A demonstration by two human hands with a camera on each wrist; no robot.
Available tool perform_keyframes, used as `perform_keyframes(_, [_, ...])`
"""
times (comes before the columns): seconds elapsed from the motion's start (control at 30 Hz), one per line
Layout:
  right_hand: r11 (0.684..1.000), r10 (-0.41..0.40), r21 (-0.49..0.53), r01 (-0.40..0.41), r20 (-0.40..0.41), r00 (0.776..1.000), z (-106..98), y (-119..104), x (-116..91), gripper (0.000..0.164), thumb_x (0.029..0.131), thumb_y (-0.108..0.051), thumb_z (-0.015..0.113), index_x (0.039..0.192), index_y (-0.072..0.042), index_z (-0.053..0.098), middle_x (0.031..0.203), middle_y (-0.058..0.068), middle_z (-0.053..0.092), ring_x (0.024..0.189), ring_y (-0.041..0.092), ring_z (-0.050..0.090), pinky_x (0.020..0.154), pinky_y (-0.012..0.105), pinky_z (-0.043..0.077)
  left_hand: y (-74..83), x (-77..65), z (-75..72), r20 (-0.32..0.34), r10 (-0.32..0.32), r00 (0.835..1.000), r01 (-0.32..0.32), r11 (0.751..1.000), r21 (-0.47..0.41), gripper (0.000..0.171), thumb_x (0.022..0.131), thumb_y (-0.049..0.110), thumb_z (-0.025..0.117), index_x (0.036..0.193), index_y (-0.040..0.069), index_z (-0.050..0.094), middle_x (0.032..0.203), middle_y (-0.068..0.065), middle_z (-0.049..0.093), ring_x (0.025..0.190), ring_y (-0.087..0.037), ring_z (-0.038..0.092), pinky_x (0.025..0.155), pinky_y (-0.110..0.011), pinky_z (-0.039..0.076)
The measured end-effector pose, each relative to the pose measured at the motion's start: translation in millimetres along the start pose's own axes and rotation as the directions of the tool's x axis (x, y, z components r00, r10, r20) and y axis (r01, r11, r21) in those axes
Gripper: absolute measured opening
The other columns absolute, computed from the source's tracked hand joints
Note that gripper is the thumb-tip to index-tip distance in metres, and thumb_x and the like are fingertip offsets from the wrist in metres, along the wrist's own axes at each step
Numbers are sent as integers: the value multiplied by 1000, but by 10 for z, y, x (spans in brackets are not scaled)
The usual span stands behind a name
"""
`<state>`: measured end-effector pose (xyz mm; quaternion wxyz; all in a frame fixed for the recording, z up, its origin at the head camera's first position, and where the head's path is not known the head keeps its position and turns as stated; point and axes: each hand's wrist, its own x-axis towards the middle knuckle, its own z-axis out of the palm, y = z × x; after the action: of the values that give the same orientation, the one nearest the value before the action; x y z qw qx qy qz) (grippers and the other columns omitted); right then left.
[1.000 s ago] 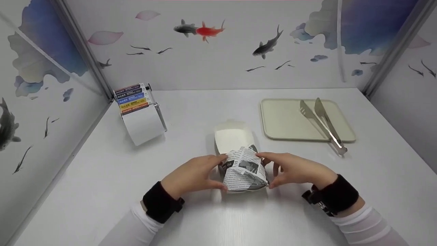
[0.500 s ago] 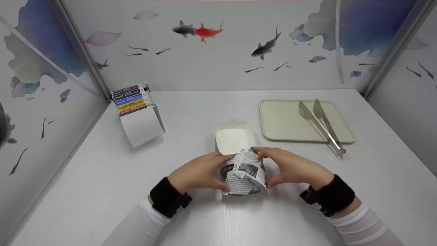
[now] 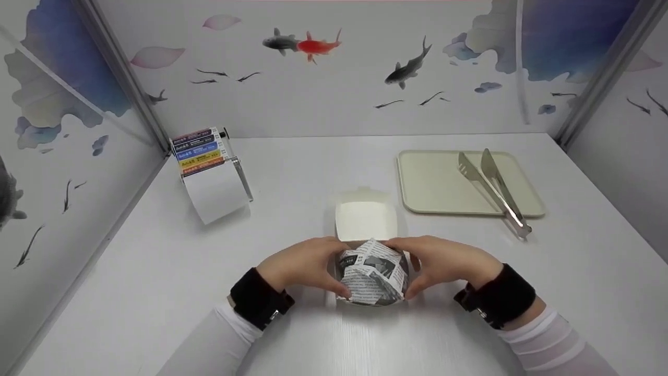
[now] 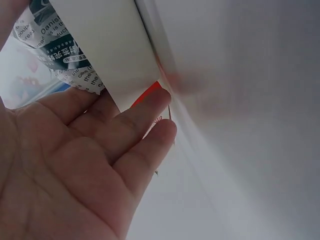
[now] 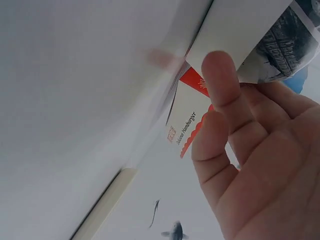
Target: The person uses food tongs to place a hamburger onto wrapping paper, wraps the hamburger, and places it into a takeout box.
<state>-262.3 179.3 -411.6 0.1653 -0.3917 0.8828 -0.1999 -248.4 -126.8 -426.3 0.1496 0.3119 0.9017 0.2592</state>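
A round bundle wrapped in newsprint-patterned paper sits in the bottom half of a small cardboard burger box. The box's pale lid lies open behind it; its printed outside reads "Delicious Hamburger" in the right wrist view. My left hand holds the bundle's left side, thumb at the front. On the other side my right hand holds it likewise. Both wrist views show fingers against the plain box wall, with the paper rising above its edge. What is inside the wrapping is hidden.
A cream tray stands at the back right, with metal tongs lying across it and over its front edge. At the back left is a rack of coloured small boxes with a white front. Fish-patterned panels enclose the table.
The bundle has come slightly toward me and now sits lower between the box walls. The box has shifted a little to the right. Both hands have followed, staying at its sides.
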Motion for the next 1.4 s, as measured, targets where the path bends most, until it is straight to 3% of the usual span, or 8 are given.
perform_keyframes(0.23, [1000,2,31,-3,42,999,22,19,43,104,71,-36,97,160,-18,45,141,6,69,118,21,65,104,42,54,-3,58,23,-14,29,999,-28,997,78,73,78,37,92,143,21,64,130,1,72,124,-19,65,114,-41,51])
perform_keyframes(0.53, [1000,-22,18,22,-8,1000,44,-17,74,94,69,-32,98,152,-21,57,100,-7,74,74,5,58,68,21,49,71,46,65,-43,12,999,-5,989,149,67,75,34,94,135,17,68,127,-1,72,118,-20,67,109,-40,54])
perform_keyframes(0.8, [995,-43,84,45,-26,999,15,40,83,71,80,-28,91,144,-15,64,117,-1,77,75,7,61,70,21,51,12,73,63,-13,20,1000,-19,998,55,79,76,32,94,147,22,61,132,1,71,124,-19,65,114,-41,50])
perform_keyframes(0.9, [993,-26,112,27,-5,1000,-2,88,81,71,84,-32,88,148,-16,62,123,0,76,76,7,62,72,22,52,64,20,35,-40,9,999,-4,994,106,90,77,36,94,155,20,52,144,-3,64,132,-23,63,117,-43,49])
perform_keyframes(1.0, [994,-11,105,11,0,1000,-26,115,55,73,86,-37,86,150,-15,59,127,2,75,79,7,63,74,24,51,253,-96,-19,-142,49,989,-3,952,305,95,79,44,92,156,10,48,150,-11,58,133,-31,62,115,-47,51])
perform_keyframes(1.1, [996,6,94,-6,-3,1000,-37,123,39,74,87,-40,85,151,-16,58,130,4,74,78,6,62,74,23,50,497,-230,-40,-241,164,957,-30,877,479,72,82,41,90,137,5,61,133,-11,65,117,-29,66,101,-42,57])
perform_keyframes(1.23, [998,47,53,-45,-20,999,-35,116,21,74,87,-43,85,151,-19,58,120,4,75,79,8,62,73,25,49,708,-290,110,-185,304,935,-152,812,564,30,86,32,87,104,13,71,103,0,66,92,-17,63,82,-32,57])
perform_keyframes(1.4, [995,82,-52,-85,-71,994,-35,57,-17,79,86,-48,84,153,-19,56,121,3,73,98,21,62,86,38,51,724,-210,374,-132,367,921,-193,722,664,24,86,34,86,98,18,73,103,5,69,95,-15,64,85,-28,56])
